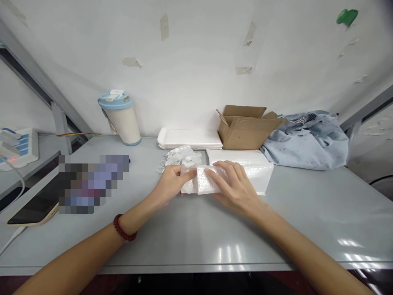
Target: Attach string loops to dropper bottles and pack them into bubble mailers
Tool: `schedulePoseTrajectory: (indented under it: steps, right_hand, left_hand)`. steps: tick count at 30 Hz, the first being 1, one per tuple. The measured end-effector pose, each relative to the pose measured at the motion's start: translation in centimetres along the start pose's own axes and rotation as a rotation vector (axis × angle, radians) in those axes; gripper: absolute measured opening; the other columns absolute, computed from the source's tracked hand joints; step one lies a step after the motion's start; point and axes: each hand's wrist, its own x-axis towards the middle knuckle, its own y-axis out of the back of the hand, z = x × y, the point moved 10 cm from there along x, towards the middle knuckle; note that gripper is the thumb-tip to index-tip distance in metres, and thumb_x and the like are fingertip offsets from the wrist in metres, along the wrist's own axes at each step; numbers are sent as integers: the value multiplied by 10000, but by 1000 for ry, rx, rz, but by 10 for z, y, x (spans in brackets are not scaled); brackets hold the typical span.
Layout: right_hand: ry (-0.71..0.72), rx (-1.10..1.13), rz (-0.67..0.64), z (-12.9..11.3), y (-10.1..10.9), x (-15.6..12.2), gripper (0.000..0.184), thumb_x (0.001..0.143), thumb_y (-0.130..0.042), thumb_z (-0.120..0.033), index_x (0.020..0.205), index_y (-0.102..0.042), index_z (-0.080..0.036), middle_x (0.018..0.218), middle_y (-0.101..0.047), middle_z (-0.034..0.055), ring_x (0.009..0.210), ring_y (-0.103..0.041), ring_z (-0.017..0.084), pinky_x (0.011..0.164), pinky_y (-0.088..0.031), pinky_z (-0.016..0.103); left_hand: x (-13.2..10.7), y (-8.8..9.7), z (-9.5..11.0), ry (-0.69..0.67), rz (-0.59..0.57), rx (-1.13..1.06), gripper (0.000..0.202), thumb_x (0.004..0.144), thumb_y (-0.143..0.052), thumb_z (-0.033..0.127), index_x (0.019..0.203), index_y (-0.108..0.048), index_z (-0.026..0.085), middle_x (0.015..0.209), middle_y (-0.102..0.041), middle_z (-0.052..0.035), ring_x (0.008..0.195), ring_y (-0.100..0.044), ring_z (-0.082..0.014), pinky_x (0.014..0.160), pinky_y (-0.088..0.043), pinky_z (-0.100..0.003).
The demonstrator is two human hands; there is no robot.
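Note:
A white bubble mailer [205, 185] lies crosswise between my two hands near the middle of the table. My left hand [168, 185], with a dark red bead bracelet [124, 228] on its wrist, pinches the mailer's left end, where a crinkled, partly see-through strip [189, 186] shows. The fingers of my right hand [236, 186] press on the mailer's bubbled face, thumb low behind it. Whether anything is inside the mailer I cannot tell. Just beyond my hands are small clear-and-white packets with white loops [181, 153] and another white mailer [236, 155].
A stack of white mailers [190, 138] and an open cardboard box [245, 133] stand by the wall, with pale blue cloth [310, 141] to the right. On the left are a cream tumbler [123, 123], a phone [37, 200], a blurred-out patch and a power strip [21, 147].

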Motion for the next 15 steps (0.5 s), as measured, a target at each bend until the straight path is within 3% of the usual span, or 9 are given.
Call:
schedulePoseTrajectory:
  steps: [3,5,7,11,15]
  right_hand:
    - [-24,-63,87,17,12,-4,476,783,-542,-123,1240,-428,-191,1130,-493,168,1026,-477,302,811,-435,448]
    - [-135,-93,165,42,24,-8,448,794,-560,-160,1225,-453,-213,1120,-512,161,993,-499,301,789,-438,455]
    - [-243,-77,187,66,30,-13,417,780,-581,-162,1182,-497,-234,1080,-534,134,948,-517,285,769,-452,438]
    - [-369,98,131,95,23,-17,357,765,-597,-166,1112,-548,-237,1019,-552,99,918,-545,259,764,-473,401]
    - [-364,222,6,94,4,-17,366,774,-578,-178,1132,-531,-240,1034,-554,92,942,-545,260,786,-463,404]
  left_hand:
    - [0,3,9,-25,-9,41,369,807,-555,440,572,-548,157,495,-531,18,413,-458,-87,369,-359,-196]
    - [-1,6,17,-68,-13,142,355,844,-503,426,634,-588,153,567,-588,-1,450,-497,-97,404,-388,-207]
    - [-5,4,30,-196,-25,348,288,848,-509,382,705,-623,160,639,-616,-6,521,-534,-113,472,-426,-223]
    - [-25,-30,44,-586,-144,926,157,856,-523,267,904,-631,164,829,-648,-44,681,-583,-164,624,-460,-286]
    - [-37,-55,28,-748,-243,1239,159,868,-472,162,985,-580,155,930,-635,-81,823,-604,-222,637,-473,-308]
